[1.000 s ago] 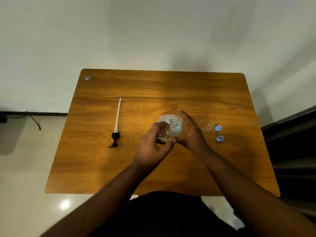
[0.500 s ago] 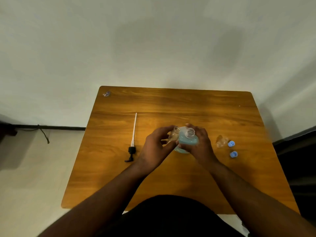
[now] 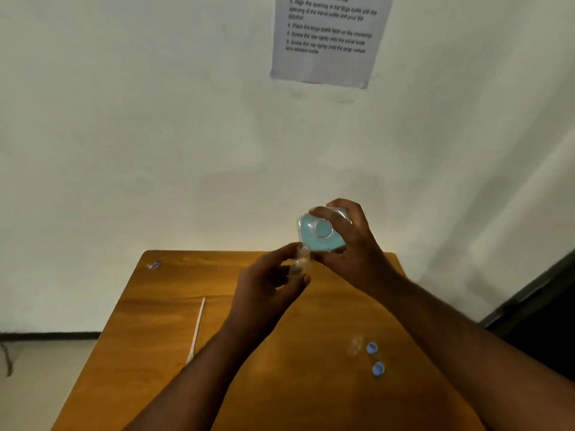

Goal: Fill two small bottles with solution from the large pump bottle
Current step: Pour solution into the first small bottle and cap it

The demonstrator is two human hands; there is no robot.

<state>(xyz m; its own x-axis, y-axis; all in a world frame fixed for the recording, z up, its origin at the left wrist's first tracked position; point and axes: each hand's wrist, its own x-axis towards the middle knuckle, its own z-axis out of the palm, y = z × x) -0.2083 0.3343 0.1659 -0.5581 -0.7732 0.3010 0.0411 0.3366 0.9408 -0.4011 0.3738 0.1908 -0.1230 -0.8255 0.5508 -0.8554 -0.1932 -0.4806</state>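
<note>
My right hand [image 3: 348, 244] grips the large clear bottle [image 3: 319, 233] of blue solution, lifted above the table and tipped so its base faces me. Its mouth end points down toward a small clear bottle [image 3: 300, 261], which my left hand [image 3: 267, 290] holds upright between thumb and fingers just below it. Whether liquid is flowing I cannot tell. A second small clear bottle [image 3: 354, 345] lies on the wooden table [image 3: 174, 306] at the right, next to two blue caps [image 3: 371, 348] [image 3: 378, 368].
The pump's white tube [image 3: 197, 328] lies on the table's left part; its black head is hidden by my left forearm. A small clear scrap [image 3: 154, 264] sits at the far left corner. A printed sheet [image 3: 326, 38] hangs on the wall behind.
Both hands have risen off the table with the bottles. The large bottle has been tipped over above the small one. My head has tilted up, showing more wall.
</note>
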